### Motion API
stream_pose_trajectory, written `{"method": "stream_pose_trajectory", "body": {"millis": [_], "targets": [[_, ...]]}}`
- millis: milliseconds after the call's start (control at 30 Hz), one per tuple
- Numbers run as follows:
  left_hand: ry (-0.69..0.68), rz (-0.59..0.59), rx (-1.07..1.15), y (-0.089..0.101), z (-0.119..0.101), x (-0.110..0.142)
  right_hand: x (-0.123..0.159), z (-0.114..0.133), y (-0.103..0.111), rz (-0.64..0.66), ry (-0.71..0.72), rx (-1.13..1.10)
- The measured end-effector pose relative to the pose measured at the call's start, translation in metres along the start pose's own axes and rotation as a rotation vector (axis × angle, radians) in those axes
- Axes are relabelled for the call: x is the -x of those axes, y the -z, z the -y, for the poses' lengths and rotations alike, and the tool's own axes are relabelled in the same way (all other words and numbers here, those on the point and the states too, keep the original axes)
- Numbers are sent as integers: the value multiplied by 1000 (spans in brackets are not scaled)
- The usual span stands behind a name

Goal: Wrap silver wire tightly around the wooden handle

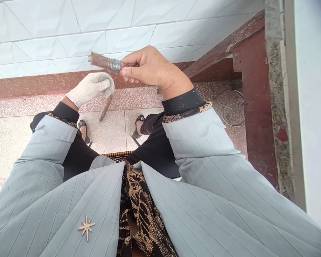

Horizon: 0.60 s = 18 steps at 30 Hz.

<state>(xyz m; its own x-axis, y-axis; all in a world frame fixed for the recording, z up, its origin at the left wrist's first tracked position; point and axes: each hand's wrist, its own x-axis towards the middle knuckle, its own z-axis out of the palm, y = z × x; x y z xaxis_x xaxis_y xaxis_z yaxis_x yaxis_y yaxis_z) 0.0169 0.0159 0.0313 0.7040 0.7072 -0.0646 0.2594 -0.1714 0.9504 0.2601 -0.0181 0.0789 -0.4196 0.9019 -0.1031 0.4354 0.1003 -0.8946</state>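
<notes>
My right hand is bare and closed around the near end of a wooden stick. Grey metal wire is wound in tight coils about that stick, close to my thumb and fingertips. To the left and slightly lower is my left hand, in a white knit glove, its fingers curled closed. A second, thinner brown stick slants down from beneath the gloved fingers; the grip itself is hidden by the glove. The two hands are apart, both raised in front of my knees.
A white tiled wall with a reddish-brown base strip stands ahead. On the right is a dark red wooden frame, with a loop of pale cable on the floor behind it. My feet rest on the speckled tile floor.
</notes>
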Motion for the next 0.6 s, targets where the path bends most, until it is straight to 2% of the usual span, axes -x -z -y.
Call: {"method": "stream_pose_trajectory", "body": {"millis": [67,133,200,267,300,367,500,567,600], "targets": [[29,14,49,-3,1,-1,-3,0,-1,-129,14,-14],[47,49,60,-7,1,-1,-7,1,-1,-200,-5,56],[68,80,56,-9,-1,0,-11,0,-1,-238,-68,244],[100,96,43,-10,-6,1,-14,-2,-1,-207,-132,491],[116,93,37,-9,-8,2,-16,-4,-2,-151,-154,590],[131,73,31,-7,-11,2,-17,-7,-3,54,-184,681],[147,114,49,0,-4,-1,-16,-8,0,576,-247,559],[147,150,82,3,3,-2,-14,-8,6,698,-237,423],[149,159,100,3,6,-3,-12,-9,9,701,-216,350]]}}
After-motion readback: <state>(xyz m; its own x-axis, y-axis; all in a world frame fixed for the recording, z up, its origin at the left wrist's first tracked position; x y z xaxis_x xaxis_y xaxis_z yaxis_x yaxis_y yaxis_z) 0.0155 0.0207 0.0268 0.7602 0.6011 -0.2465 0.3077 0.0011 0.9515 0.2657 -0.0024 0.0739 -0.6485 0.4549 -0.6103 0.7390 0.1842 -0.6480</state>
